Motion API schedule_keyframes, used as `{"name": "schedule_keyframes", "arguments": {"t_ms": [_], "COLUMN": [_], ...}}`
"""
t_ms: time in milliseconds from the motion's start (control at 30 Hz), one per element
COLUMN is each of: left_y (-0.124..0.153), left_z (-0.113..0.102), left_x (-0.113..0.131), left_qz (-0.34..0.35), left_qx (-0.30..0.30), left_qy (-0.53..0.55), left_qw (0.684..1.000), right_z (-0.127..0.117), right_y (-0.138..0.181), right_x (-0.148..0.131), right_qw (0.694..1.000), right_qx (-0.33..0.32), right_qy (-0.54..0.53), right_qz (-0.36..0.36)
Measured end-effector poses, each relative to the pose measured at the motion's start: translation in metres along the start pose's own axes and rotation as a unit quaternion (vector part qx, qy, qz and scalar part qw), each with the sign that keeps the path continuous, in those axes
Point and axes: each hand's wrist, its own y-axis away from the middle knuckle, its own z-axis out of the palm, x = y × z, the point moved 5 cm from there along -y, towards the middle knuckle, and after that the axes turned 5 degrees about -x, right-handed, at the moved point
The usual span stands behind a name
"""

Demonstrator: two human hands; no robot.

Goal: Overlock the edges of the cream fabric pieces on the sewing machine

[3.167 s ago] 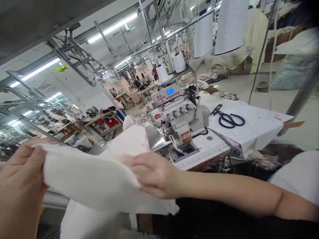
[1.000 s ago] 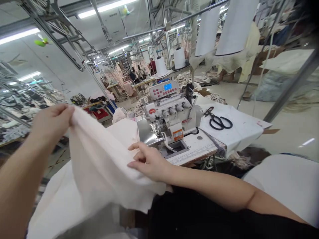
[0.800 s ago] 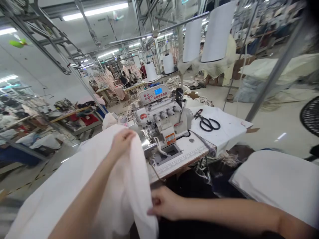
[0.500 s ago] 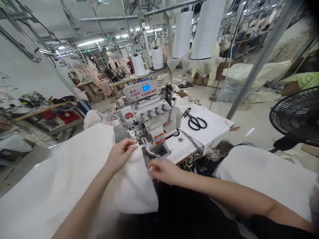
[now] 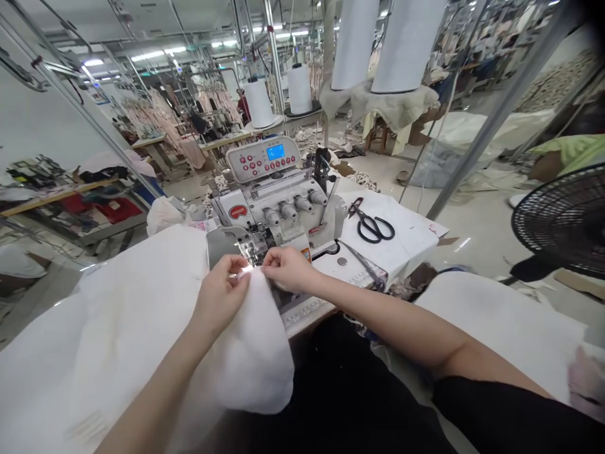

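A white overlock sewing machine (image 5: 271,202) stands straight ahead, its presser foot area (image 5: 249,251) just beyond my fingers. My left hand (image 5: 222,293) and my right hand (image 5: 288,268) pinch the top edge of a soft white fabric piece (image 5: 250,362), side by side, right in front of the foot. The fabric bunches into a rounded fold under my hands. More of the white cloth (image 5: 104,334) spreads over the table to the left. My hands hide the needle plate.
Black-handled scissors (image 5: 371,224) lie on a white sheet (image 5: 401,236) right of the machine. Thread cones (image 5: 258,103) stand behind it. A black fan (image 5: 560,221) is at the right. A white cloth pile (image 5: 501,321) lies at lower right. Garment racks fill the background.
Both hands have come together at the machine's front, with the right hand rising to join the left on the fabric edge. The cloth has been lowered from its lifted position towards the presser foot.
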Motion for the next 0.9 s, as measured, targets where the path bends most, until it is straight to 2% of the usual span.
{"name": "schedule_keyframes", "arguments": {"t_ms": [233, 567, 633, 767, 833, 900], "left_y": [-0.013, -0.031, -0.030, -0.016, -0.002, 0.011], "left_z": [0.000, -0.004, -0.004, -0.012, -0.020, -0.027], "left_x": [0.001, 0.002, 0.003, -0.007, -0.024, -0.050], "left_qz": [-0.036, -0.066, -0.064, -0.025, -0.001, -0.026], "left_qx": [0.032, 0.051, 0.045, 0.032, 0.031, -0.010], "left_qy": [-0.034, -0.076, -0.075, -0.074, -0.101, -0.113], "left_qw": [0.998, 0.994, 0.994, 0.996, 0.994, 0.993], "right_z": [-0.003, 0.005, 0.005, 0.008, 0.018, 0.032], "right_y": [-0.005, -0.001, 0.006, 0.034, 0.050, 0.063], "right_x": [-0.003, -0.007, -0.004, 0.010, 0.021, 0.031], "right_qw": [0.999, 0.964, 0.972, 0.989, 0.985, 0.983], "right_qx": [0.034, 0.069, 0.079, 0.090, 0.039, -0.040], "right_qy": [0.038, 0.258, 0.220, 0.015, -0.039, -0.047], "right_qz": [0.016, 0.017, -0.004, -0.118, -0.161, -0.174]}}
